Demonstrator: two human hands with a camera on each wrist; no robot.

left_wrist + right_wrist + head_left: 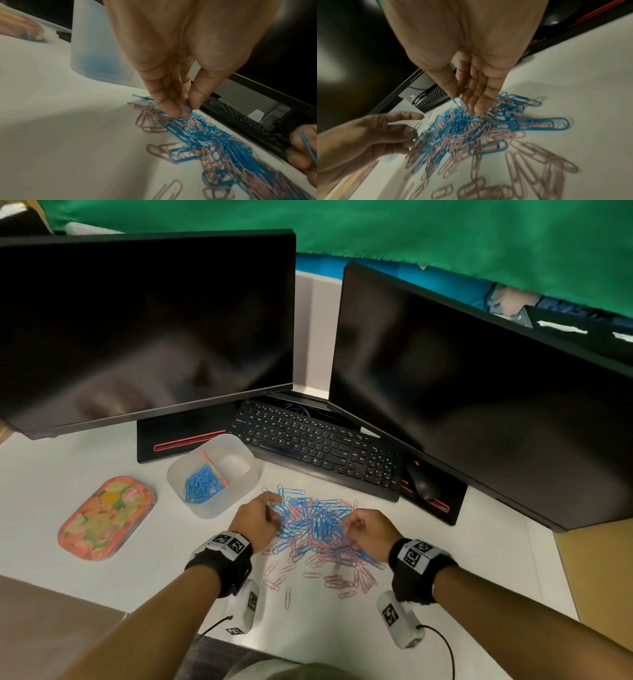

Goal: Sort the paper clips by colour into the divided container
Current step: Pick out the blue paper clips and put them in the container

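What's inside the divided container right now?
The container holds blue paper clips in its left compartment, beside the pink divider. The right compartment looks empty, though the near wall hides some of its floor.

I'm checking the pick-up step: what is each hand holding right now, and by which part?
Left hand pinches a blue clip by one rounded end. Right hand pinches another blue clip, grip near its upper end.

Office desk: twin monitors (147,326), keyboard (318,446), mouse (423,482).

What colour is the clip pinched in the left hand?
Blue; the left hand pinches the clip, clearest in the left wrist view.
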